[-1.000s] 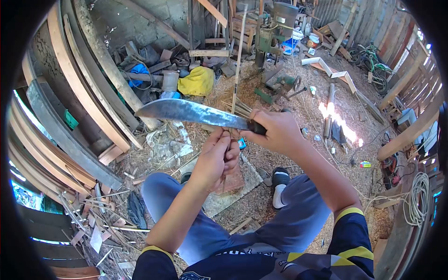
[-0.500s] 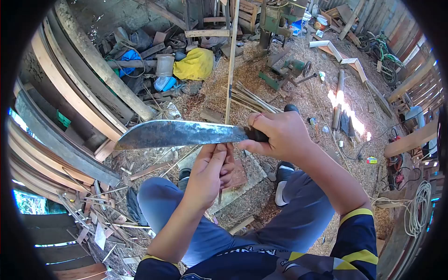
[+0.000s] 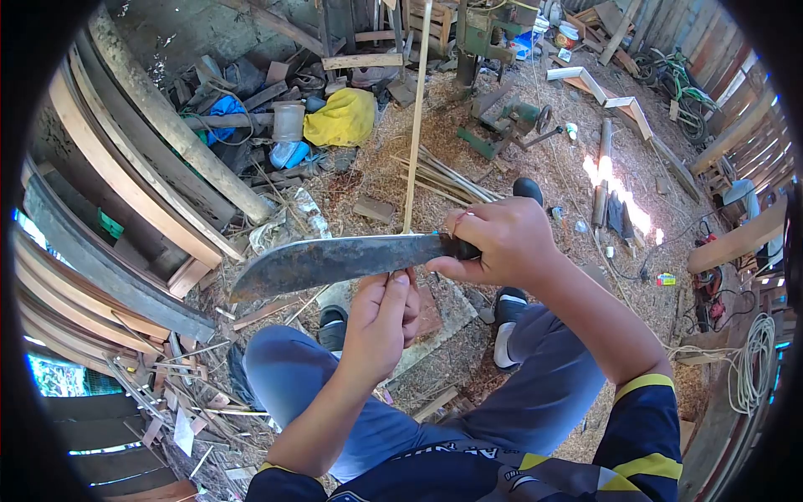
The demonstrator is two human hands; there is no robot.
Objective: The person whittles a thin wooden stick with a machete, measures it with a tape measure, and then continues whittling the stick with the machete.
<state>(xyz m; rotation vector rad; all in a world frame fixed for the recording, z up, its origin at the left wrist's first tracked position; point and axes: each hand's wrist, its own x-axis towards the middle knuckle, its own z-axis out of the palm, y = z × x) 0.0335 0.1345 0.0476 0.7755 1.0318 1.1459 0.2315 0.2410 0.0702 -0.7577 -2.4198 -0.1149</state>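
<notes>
My right hand (image 3: 506, 238) is wrapped around the dark handle of a machete (image 3: 339, 259). Its broad, stained blade points left, lying crosswise over a long thin wooden strip (image 3: 416, 117). The strip stretches away from me toward the top of the view, and the blade hides part of it. Just under the blade, my left hand (image 3: 381, 318) has its fingers closed around the near end of the strip, thumb on top. The fingertips sit right at the blade's lower edge.
A bundle of thin strips (image 3: 443, 180) lies on the shavings-covered floor beyond my hands. Curved planks (image 3: 134, 167) lean at the left. Further off are a green metal vise-like machine (image 3: 502, 125) and a yellow cloth (image 3: 341, 117). Coiled rope (image 3: 751, 364) hangs at the right.
The machete's tip has dropped and shifted right, and its blade face has turned darker. My left hand has moved slightly down, still on the strip. The view has shifted slightly.
</notes>
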